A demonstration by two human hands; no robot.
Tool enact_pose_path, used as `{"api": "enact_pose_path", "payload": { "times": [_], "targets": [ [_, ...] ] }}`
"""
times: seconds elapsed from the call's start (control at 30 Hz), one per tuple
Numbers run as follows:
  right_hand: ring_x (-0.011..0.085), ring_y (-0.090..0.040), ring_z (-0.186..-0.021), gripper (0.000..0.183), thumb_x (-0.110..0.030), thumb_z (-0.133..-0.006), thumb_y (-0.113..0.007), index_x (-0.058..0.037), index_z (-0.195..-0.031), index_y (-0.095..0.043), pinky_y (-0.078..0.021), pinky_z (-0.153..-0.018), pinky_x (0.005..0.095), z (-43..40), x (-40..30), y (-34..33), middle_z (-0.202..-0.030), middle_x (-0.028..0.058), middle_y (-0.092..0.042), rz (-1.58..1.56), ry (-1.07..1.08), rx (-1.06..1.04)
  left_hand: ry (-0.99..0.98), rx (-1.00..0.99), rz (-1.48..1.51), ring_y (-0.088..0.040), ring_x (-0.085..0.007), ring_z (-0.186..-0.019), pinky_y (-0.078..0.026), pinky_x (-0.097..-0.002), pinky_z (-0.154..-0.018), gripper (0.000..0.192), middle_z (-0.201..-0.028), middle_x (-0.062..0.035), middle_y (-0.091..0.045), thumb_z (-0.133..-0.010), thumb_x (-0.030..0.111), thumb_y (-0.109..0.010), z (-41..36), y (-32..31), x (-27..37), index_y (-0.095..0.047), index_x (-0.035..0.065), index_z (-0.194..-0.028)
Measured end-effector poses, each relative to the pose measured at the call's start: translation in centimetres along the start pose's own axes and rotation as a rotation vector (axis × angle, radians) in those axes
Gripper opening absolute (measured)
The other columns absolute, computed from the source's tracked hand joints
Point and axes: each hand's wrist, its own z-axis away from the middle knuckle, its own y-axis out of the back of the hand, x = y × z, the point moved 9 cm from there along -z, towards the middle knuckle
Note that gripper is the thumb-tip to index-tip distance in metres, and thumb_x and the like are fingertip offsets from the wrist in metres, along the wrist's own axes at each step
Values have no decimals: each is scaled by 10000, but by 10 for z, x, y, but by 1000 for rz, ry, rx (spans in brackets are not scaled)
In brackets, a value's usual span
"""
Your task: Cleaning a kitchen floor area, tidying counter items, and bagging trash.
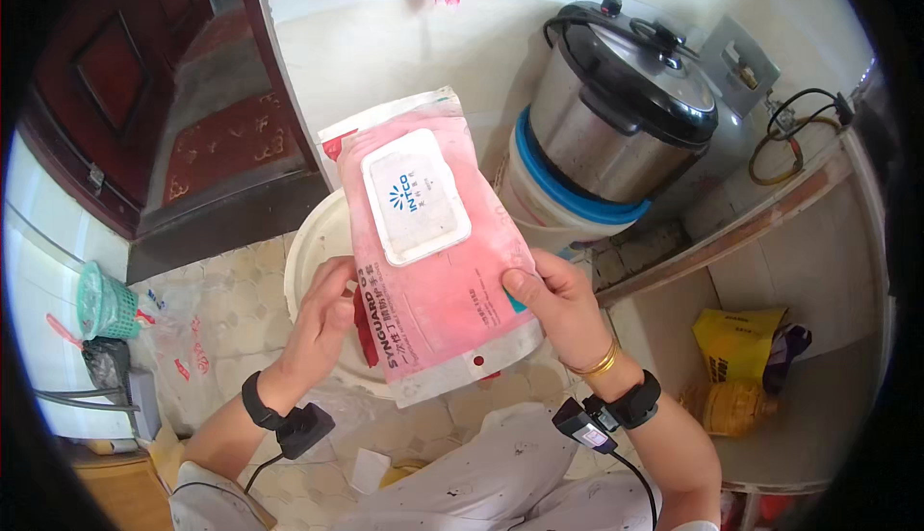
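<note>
A pink soft pack (pixel 440 285) of disposable gloves, with printed writing and a white plastic flip lid (pixel 416 199), is held tilted before me. The flip lid is closed. My right hand (pixel 567 307) grips the pack's right edge, thumb on the front. At the opposite edge is my left hand (pixel 321 325), its fingertips partly hidden by the pack, so whether it grips is unclear. Something red (pixel 367 336) shows between the left hand and the pack, mostly covered. Below the pack is a round cream-coloured plastic lid or basin (pixel 317 242).
An electric pressure cooker (pixel 613 119) stands on a blue-rimmed white bucket (pixel 534 199). To the right, a curved-edge cabinet (pixel 779 213) holds a yellow bag (pixel 740 343) and an oil bottle (pixel 733 408). At left are a green basket (pixel 108 303), plastic bags (pixel 180 343) and a doorway.
</note>
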Motion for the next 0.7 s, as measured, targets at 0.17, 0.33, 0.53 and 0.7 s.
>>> {"api": "enact_pose_path", "payload": {
  "times": [0.17, 0.33, 0.53, 0.7],
  "targets": [
    [44, -341, -589, 195, -192, -803, -549, 3, -798, -550, -318, -518, 205, -3, -2, -6, -616, -44, -419, 53, 47, 3, 58, -37, 337, -398, -153, -1034, -304, -273, -884, 604, -1125, -76, -406, -834, 422, -424, -5, -13, 7, -258, -3, -1229],
    [75, -359, -550, 171, -174, -778, -571, -11, -830, -572, -330, -506, 223, -2, -6, -13, -587, 11, -409, 231, 49, -39, 143, 67, 401, -445, -95, -939, -373, -237, -796, 519, -1049, -42, -438, -812, 161, -527, -14, -10, -1, -248, 23, -1227],
    [77, -494, -728, 307, -212, -793, -563, 12, -998, -516, -415, -633, 215, 4, 14, -18, -834, 47, -551, -68, -211, -98, 324, 77, 426, -388, -85, -905, -324, -216, -783, 524, -1022, -12, -395, -794, 83, -480, -11, -8, -8, -231, 32, -1252],
    [85, -470, -905, 490, -199, -805, -546, 4, -1191, -324, -407, -769, 225, 20, 22, -14, -1036, 63, -495, -257, -397, -112, 242, 72, 440, -433, -81, -917, -361, -211, -801, 540, -1069, -16, -433, -756, 24, -474, -21, -21, 13, -243, 34, -1244]
  ]
}}
